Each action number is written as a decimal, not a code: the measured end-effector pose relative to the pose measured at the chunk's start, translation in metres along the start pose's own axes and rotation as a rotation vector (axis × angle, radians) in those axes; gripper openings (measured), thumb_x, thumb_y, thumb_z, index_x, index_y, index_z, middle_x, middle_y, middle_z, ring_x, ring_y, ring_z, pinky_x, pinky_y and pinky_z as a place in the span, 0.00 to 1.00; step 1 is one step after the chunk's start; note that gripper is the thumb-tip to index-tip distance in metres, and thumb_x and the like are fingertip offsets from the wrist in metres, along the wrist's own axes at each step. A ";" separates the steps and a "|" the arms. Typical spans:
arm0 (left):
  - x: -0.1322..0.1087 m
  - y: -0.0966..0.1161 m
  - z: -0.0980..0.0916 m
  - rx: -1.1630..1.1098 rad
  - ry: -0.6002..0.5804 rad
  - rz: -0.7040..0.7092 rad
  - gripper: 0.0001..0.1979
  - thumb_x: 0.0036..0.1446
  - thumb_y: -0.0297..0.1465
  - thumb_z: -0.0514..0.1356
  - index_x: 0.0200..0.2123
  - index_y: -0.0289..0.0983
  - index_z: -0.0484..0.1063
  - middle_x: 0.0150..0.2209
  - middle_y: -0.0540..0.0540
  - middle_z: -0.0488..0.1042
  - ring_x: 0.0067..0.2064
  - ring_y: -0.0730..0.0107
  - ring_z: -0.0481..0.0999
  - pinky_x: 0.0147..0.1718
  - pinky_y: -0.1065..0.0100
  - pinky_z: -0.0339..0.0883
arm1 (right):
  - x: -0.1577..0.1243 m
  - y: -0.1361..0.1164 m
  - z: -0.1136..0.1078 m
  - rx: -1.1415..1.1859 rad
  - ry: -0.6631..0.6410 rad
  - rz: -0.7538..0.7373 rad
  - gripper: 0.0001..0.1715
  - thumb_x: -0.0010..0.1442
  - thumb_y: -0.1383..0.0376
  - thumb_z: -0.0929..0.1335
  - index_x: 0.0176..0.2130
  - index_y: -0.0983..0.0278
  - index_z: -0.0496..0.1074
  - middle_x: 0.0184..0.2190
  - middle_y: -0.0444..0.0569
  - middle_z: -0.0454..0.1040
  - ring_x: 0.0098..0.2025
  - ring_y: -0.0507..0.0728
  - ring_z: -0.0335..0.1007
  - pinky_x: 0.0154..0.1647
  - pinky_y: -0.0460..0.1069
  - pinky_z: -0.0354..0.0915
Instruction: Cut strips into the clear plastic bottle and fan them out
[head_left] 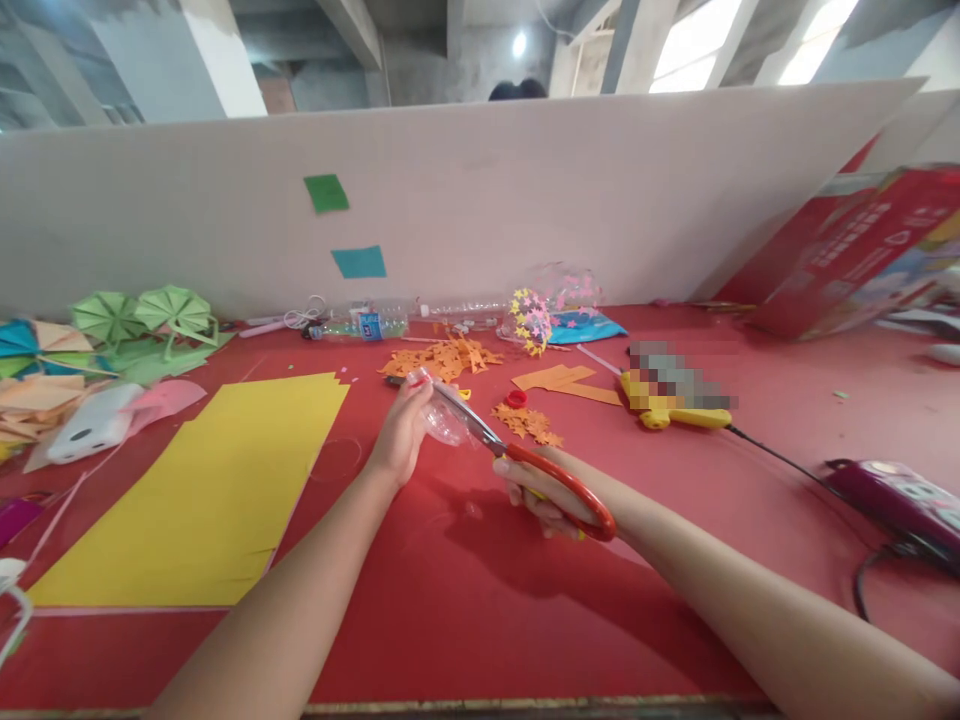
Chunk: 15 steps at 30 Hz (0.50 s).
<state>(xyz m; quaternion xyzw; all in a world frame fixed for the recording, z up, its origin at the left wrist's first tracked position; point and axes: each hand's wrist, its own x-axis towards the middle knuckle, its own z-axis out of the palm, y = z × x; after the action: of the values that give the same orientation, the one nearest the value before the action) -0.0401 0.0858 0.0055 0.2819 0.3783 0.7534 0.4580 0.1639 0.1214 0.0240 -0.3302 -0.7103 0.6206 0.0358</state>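
My left hand (403,428) is closed around a clear plastic bottle piece (447,420), held just over the red table. My right hand (544,490) grips a pair of scissors (555,472) with red-orange handles. Their metal blades reach left across the plastic, close to my left fingers; whether they are cutting into it I cannot tell. Behind my hands lies a heap of orange paper stars (442,358), with a smaller pile of orange stars (527,424) and a red bottle cap (516,399) to the right.
Yellow paper sheets (202,490) lie to the left, near folded green paper umbrellas (176,315). Plastic bottles (371,325) and star-covered clear pieces (531,318) stand along the white partition (450,200). A yellow glue gun (675,415) with a black cord and a red box (862,250) are at right.
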 end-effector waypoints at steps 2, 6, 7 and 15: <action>-0.001 0.001 0.002 0.008 -0.010 0.023 0.15 0.48 0.36 0.65 0.38 0.37 0.69 0.35 0.46 0.77 0.49 0.59 0.74 0.53 0.58 0.59 | 0.000 0.000 -0.001 -0.019 0.017 -0.010 0.27 0.58 0.44 0.64 0.23 0.63 0.63 0.07 0.33 0.54 0.08 0.46 0.52 0.18 0.45 0.64; -0.002 -0.003 0.003 0.018 0.001 0.039 0.15 0.48 0.36 0.66 0.38 0.37 0.69 0.34 0.47 0.76 0.46 0.61 0.75 0.51 0.60 0.60 | -0.001 -0.004 0.002 -0.018 0.032 -0.019 0.28 0.57 0.43 0.65 0.23 0.63 0.63 0.07 0.34 0.56 0.08 0.46 0.52 0.17 0.45 0.64; -0.002 -0.005 0.002 0.024 0.015 0.068 0.15 0.48 0.36 0.66 0.38 0.37 0.69 0.34 0.48 0.76 0.44 0.63 0.75 0.50 0.62 0.61 | -0.001 -0.006 0.003 -0.006 0.032 -0.005 0.28 0.56 0.42 0.65 0.23 0.63 0.63 0.07 0.33 0.55 0.08 0.46 0.52 0.17 0.45 0.64; 0.012 0.011 -0.018 -0.145 0.218 0.096 0.10 0.54 0.39 0.61 0.32 0.38 0.69 0.33 0.49 0.75 0.36 0.71 0.75 0.41 0.67 0.66 | -0.005 -0.019 0.003 -0.128 0.003 0.020 0.30 0.53 0.40 0.66 0.22 0.63 0.63 0.08 0.34 0.56 0.10 0.45 0.54 0.21 0.44 0.65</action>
<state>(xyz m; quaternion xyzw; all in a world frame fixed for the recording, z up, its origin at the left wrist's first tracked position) -0.0642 0.0881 0.0058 0.1821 0.3564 0.8261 0.3967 0.1581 0.1155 0.0427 -0.3399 -0.7452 0.5737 0.0096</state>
